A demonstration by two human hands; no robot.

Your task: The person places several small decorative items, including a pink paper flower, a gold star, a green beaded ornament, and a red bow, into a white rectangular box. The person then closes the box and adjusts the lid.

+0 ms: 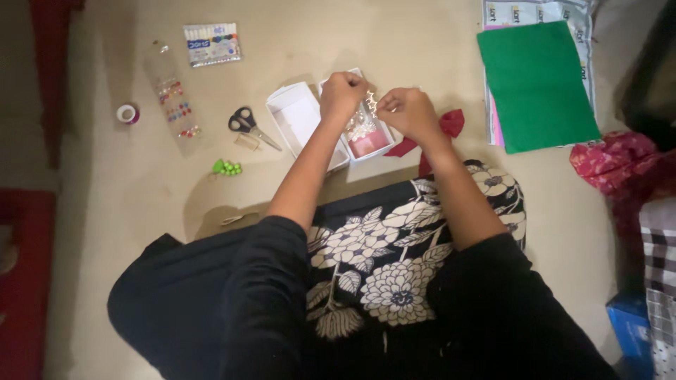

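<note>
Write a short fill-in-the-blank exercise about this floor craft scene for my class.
1. Both hands, the left hand and right hand, work over a small white ____.
2. The scissors have ____ handles.
3. The top sheet of paper at the right is ____.
4. The ribbon bow beside the right hand is ____.

Missing words: box; black; green; red

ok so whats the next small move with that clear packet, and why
Probably lower the clear packet into the open white box: both hands, left hand and right hand, hold it just above the box, whose pink bottom shows.
</note>
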